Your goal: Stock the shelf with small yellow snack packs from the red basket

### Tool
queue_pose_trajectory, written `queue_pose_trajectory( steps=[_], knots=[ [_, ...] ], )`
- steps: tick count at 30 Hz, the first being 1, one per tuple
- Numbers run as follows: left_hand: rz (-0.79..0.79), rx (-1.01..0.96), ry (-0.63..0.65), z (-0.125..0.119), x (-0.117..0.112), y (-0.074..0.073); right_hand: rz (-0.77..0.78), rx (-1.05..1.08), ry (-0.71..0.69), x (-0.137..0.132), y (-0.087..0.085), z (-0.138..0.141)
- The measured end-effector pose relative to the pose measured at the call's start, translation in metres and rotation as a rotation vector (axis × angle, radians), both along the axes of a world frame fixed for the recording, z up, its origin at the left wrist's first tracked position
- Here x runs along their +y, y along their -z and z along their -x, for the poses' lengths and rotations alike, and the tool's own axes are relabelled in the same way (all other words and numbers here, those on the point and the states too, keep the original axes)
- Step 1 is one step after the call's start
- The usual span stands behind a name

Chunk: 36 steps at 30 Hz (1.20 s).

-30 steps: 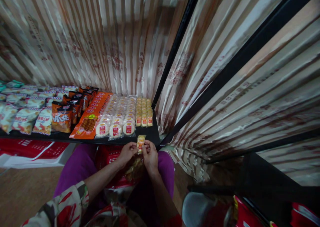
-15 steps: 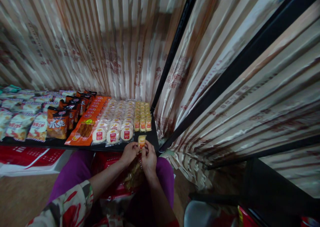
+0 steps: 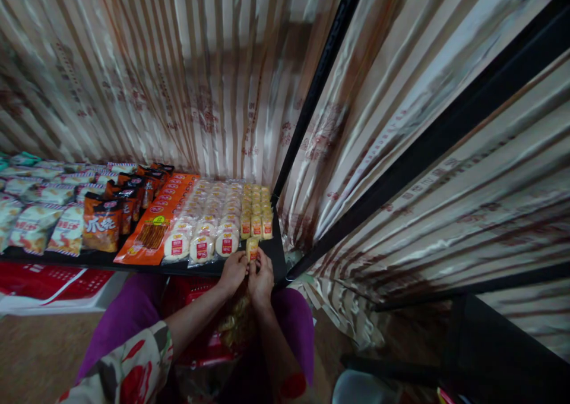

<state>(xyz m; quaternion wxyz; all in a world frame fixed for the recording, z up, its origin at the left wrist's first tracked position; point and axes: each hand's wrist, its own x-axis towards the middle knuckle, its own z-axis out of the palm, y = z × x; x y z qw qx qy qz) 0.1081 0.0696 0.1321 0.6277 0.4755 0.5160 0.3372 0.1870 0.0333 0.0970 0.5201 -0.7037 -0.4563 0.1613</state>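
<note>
While the person sits close against the black shelf (image 3: 272,253), both hands pinch one small yellow packet (image 3: 252,248) between thumb and fingertips. The left hand (image 3: 232,270) is closed on its left edge, the right hand (image 3: 262,276) on its right. A second ago the packet hung over the lap, short of the shelf edge. Now it has come forward onto the front lip, just before the column of matching yellow packets (image 3: 256,214) and almost touching the nearest one. By the look of it, it stands in line as that column's front piece, though neither hand has let go. Beside it lie round white cakes (image 3: 202,246), and a red basket (image 3: 187,291) rests on the lap below
</note>
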Motion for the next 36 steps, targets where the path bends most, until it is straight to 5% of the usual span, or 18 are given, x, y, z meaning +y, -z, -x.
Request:
queue_pose_trajectory(
  steps=[8, 16, 36],
  knots=[
    [-0.169, 0.157, -0.104, 0.001, 0.004, 0.006, -0.009, 0.034, 0.006, 0.02, 0.005, -0.001],
    [-0.291, 0.291, -0.041, 0.0, 0.003, -0.01, -0.04, 0.042, 0.002, 0.036, 0.009, -0.001],
    [-0.45, 0.436, 0.007, -0.005, 0.005, 0.001, -0.071, 0.036, -0.03, 0.04, 0.012, 0.0]
  ],
)
